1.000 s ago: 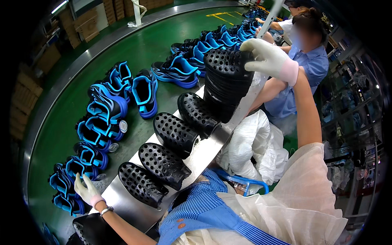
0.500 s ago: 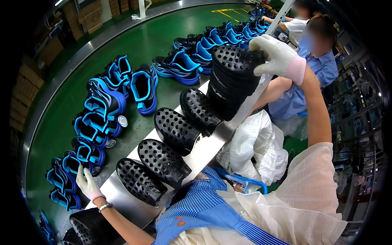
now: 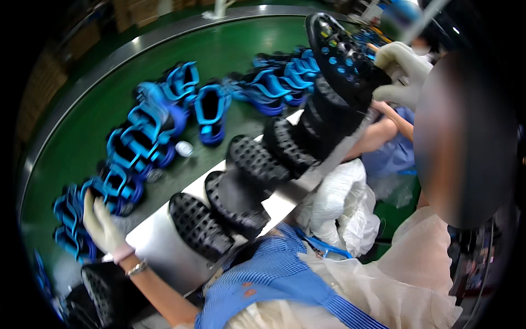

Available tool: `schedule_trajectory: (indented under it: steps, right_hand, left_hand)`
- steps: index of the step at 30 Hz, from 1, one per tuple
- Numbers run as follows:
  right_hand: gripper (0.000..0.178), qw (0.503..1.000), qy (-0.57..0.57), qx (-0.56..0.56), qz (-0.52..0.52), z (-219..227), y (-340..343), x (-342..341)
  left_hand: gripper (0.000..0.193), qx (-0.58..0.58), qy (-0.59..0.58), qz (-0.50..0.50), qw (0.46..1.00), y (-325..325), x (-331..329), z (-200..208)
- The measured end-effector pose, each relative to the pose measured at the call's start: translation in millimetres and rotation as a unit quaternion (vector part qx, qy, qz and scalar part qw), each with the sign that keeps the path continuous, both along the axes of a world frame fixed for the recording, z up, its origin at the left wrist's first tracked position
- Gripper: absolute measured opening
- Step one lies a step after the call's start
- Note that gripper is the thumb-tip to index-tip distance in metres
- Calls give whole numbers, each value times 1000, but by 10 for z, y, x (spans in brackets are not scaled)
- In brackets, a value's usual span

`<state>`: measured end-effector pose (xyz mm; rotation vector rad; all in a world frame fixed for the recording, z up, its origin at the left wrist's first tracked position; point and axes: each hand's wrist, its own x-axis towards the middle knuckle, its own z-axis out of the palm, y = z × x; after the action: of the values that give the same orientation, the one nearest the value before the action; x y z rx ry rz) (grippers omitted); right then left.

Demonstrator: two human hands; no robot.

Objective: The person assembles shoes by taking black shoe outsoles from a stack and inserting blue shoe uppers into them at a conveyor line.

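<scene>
My right hand [image 3: 404, 77], in a white glove with a pink cuff, grips the wide end of a black perforated shoe insert [image 3: 342, 63]. The insert is tilted up above a stack of similar inserts [image 3: 329, 112], and light shows through its holes. At left, my gloved left hand [image 3: 103, 226] has its fingers stretched out and holds nothing. It is beside black-and-blue sneakers [image 3: 129, 148]; whether it touches one cannot be told. Several more perforated inserts [image 3: 198, 223] lie in a row on a white metal ledge [image 3: 153, 241] before me.
The sneakers stand on a green curved surface [image 3: 230, 44] with a metal rim. More sneakers [image 3: 279, 77] line up at far right. Crumpled white wrapping [image 3: 342, 211] lies right of the ledge. More black inserts [image 3: 101, 293] sit at lower left. A person's bent arm [image 3: 394, 118] is beyond the ledge.
My right hand has lifted and tilted the top insert off the stack. My left hand has shifted slightly left and up. The whole view has swung and blurred a little.
</scene>
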<state>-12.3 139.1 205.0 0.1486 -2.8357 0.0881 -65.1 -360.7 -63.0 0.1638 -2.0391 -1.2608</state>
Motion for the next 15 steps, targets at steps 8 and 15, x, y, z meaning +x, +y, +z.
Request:
schedule_trajectory:
  steps: [8, 15]
  right_hand:
    - [44, 875, -210, -140, 414, -680, -2011, -725]
    - [48, 842, -275, -167, 432, -1525, -3355, -898]
  left_hand:
    - [55, 518, 4, -425, 742, 979, 192, 632]
    - [48, 664, 107, -191, 715, 251, 227, 175]
